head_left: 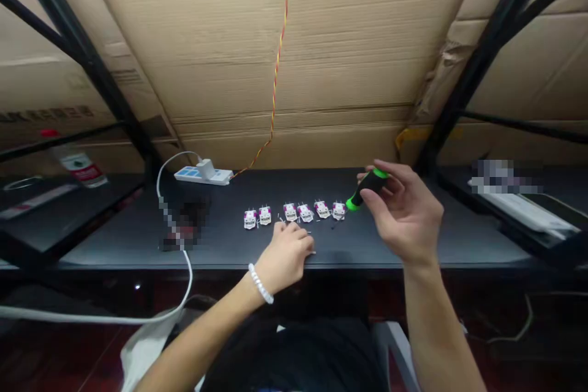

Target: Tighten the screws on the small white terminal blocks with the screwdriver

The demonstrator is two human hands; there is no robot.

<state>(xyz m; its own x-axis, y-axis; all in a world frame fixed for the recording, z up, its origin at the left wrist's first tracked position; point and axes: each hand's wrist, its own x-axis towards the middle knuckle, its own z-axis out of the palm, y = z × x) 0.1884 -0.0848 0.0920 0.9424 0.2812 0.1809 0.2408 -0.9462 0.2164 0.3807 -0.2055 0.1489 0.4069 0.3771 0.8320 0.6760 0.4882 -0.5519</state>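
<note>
My right hand (407, 214) is raised over the dark table (436, 239) and grips a black and green screwdriver (367, 188), whose tip points down toward the rightmost part. Several small white and magenta parts (294, 212) stand in a row across the table's middle. My left hand (287, 254), with a white bead bracelet on the wrist, rests on the table just in front of the row, its fingers curled over small screws (311, 233) that lie loose there. What the fingers pinch, if anything, is hidden.
A white power strip (204, 174) with a charger and white cable sits at the back left. A red-yellow wire (275, 73) hangs down the cardboard wall. Black shelf frames flank both sides, with a bottle (78, 162) on the left shelf. A blurred dark object (184, 226) lies left of the row.
</note>
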